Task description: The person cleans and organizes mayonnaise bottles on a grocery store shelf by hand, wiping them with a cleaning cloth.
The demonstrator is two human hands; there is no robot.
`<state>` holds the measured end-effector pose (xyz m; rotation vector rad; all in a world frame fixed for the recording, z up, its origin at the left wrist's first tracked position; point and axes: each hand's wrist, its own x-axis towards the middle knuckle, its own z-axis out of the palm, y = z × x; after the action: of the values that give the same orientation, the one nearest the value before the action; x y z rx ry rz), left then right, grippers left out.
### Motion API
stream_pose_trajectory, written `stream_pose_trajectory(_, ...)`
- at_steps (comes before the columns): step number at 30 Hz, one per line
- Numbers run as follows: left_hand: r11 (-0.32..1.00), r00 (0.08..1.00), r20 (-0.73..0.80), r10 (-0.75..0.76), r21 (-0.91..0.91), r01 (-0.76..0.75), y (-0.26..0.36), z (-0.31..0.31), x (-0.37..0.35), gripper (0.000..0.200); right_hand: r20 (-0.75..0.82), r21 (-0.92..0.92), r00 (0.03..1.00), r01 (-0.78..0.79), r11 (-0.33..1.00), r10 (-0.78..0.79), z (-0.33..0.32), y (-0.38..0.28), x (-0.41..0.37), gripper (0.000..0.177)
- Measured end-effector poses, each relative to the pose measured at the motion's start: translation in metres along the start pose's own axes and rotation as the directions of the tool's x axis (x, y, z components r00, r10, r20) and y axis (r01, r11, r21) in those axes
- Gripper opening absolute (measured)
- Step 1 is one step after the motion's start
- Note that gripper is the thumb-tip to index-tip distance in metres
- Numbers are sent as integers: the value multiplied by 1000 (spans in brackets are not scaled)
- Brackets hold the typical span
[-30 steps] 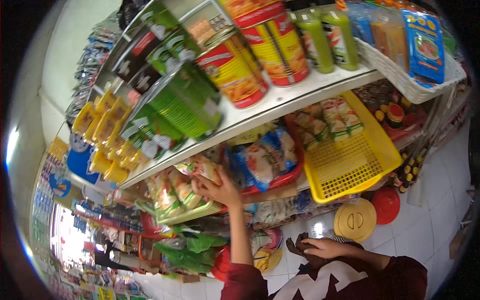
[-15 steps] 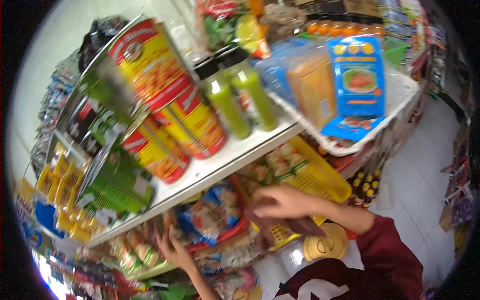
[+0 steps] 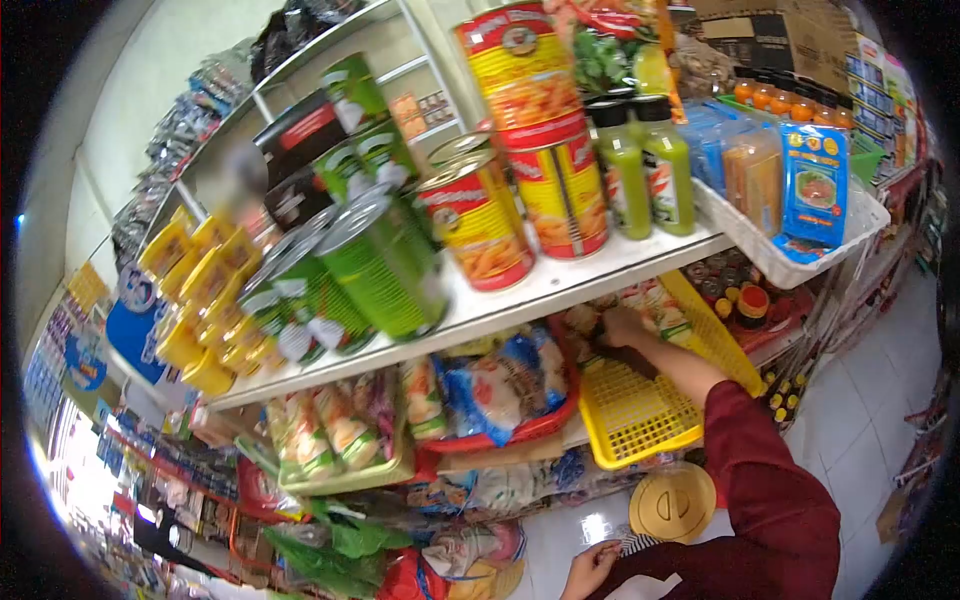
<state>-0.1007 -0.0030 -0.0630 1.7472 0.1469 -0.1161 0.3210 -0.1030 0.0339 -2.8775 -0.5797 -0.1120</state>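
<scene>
My right hand (image 3: 624,330) reaches under the white shelf into the yellow plastic basket (image 3: 652,462), its fingers closed round a dark brown cloth (image 3: 636,360). The cloth lies against the inside of the basket, partly hidden by my forearm. Bagged food packets (image 3: 655,308) with green and white print sit at the basket's back, near the hand. My left hand (image 3: 592,568) is low in front of my body, fingers curled in; whether it holds anything is hidden.
Above stands a white shelf (image 3: 480,325) with red-yellow cans (image 3: 565,200), green cans (image 3: 385,265) and green sauce bottles (image 3: 668,180). A white basket (image 3: 800,262) juts out at right. A red basket (image 3: 535,425) adjoins the yellow one. A round golden lid (image 3: 672,500) is below.
My right hand has moved up and deeper into the yellow basket with the brown cloth. My left hand has left the lower shelf and come back near my body. The view has shifted.
</scene>
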Motion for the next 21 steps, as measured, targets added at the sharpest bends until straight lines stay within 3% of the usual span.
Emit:
stream_pose_trajectory(2,993,997,-57,-47,106,53,29,-17,-20,16,203,51,976,-95,994,83,-28,-9,-12,33)
stream_pose_trajectory(3,985,995,-85,-61,156,74,42,-25,-28,16,197,132,979,-88,987,61,-36,-9,-22,43)
stream_pose_trajectory(4,993,988,-121,-93,66,102,42,-33,-38,18,189,210,981,-75,975,35,-39,-6,-34,55)
stream_pose_trajectory(6,989,971,-228,-67,-145,34,24,-46,-54,19,-82,474,995,87,876,-54,-28,1,-64,61)
stream_pose_trajectory(7,968,956,-287,-64,-249,-10,18,-52,-61,20,-70,603,996,87,793,-56,-34,1,-83,63)
stream_pose_trajectory(11,981,909,-401,-114,-192,38,14,-83,-87,20,186,825,978,-208,525,96,-67,-3,-152,50)
stream_pose_trajectory(13,964,905,-414,-96,-264,-19,25,-95,-97,21,126,887,988,-154,436,93,-77,-2,-184,35)
stream_pose_trajectory(15,946,911,-407,-68,-318,-72,37,-102,-100,23,64,982,998,-65,177,10,-86,-29,-222,29)
stream_pose_trajectory(16,937,921,-388,-44,-337,-97,40,-106,-98,25,281,946,946,-302,121,163,-76,-40,-237,32)
stream_pose_trajectory(18,856,930,-366,37,-468,-218,63,-115,-94,29,409,860,892,-447,248,190,-63,-85,-265,37)
stream_pose_trajectory(20,654,905,-395,158,-644,-396,98,-116,-89,37,600,737,760,-404,541,-251,-36,-143,-300,43)
stream_pose_trajectory(21,769,874,-460,157,-498,-400,48,-95,-80,48,640,718,624,-279,638,-448,-23,-172,-317,52)
